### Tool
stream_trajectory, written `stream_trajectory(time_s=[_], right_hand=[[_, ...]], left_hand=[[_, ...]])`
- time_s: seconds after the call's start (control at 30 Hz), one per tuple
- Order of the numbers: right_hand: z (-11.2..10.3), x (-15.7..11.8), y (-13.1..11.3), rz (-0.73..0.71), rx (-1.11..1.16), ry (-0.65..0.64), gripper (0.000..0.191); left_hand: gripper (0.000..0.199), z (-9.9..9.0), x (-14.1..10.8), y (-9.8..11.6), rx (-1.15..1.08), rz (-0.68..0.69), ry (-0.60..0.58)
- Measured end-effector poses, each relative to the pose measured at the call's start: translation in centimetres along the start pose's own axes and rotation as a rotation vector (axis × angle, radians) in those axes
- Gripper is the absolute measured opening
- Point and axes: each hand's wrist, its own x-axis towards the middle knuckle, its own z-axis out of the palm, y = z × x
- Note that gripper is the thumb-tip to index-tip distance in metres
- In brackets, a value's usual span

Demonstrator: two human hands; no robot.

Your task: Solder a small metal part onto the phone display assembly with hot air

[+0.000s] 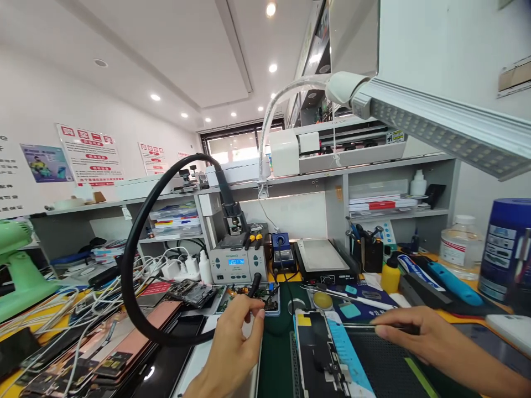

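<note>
My left hand (235, 345) hovers over the mat's left side, in front of a clear tray of small circuit boards (271, 309). Its thumb and fingertips are drawn together, and whatever is between them cannot be made out. On the right, my right hand (410, 330) pinches a thin metal tool that looks like tweezers (359, 326), pointing left. Between the hands lies a phone screen assembly (313, 345), its black back up with a yellow sticker at the top. A light blue strip (346, 351) runs along its right side.
A hot air station (238, 265) with a looping black hose (128, 265) stands behind. Phone parts (112, 354) and white cables fill the left. A heating plate (323, 260), yellow bottle (390, 276) and blue canister (504, 249) stand right. An LED lamp (440, 127) hangs overhead.
</note>
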Motion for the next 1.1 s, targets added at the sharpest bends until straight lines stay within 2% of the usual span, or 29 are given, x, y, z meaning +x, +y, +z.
stream_trajectory(time_s=[0.1, 0.23, 0.37, 0.53, 0.63, 0.83, 1.1], right_hand=[[-0.4, -0.1, -1.0, 0.083, 0.085, -0.150, 0.019], [-0.7, -0.4, -2.1, 0.075, 0.108, -0.151, 0.027], [-0.8, -0.5, -2.4, 0.078, 0.112, -0.136, 0.036], [-0.5, -0.4, -1.8, 0.067, 0.102, -0.119, 0.035], [-0.2, -0.3, -1.1, 0.061, 0.076, -0.107, 0.032], [0.1, -0.2, -0.1, 0.062, 0.045, -0.109, 0.025], [0.1, -0.2, -0.3, 0.076, 0.020, -0.124, 0.022]], left_hand=[[0.017, -0.1, 0.3, 0.4, -0.003, 0.004, -0.060], [0.018, 0.0, 1.6, 1.0, -0.029, 0.024, -0.155], [0.018, 0.9, 2.7, 1.7, -0.054, 0.041, -0.199], [0.014, 2.8, 2.3, 1.5, -0.064, 0.092, -0.220], [0.012, 3.2, 1.5, 0.8, -0.061, 0.140, -0.236], [0.014, 2.9, 0.6, 0.1, -0.059, 0.211, -0.244], [0.019, 2.6, 0.1, 0.1, 0.033, 0.375, -0.177]])
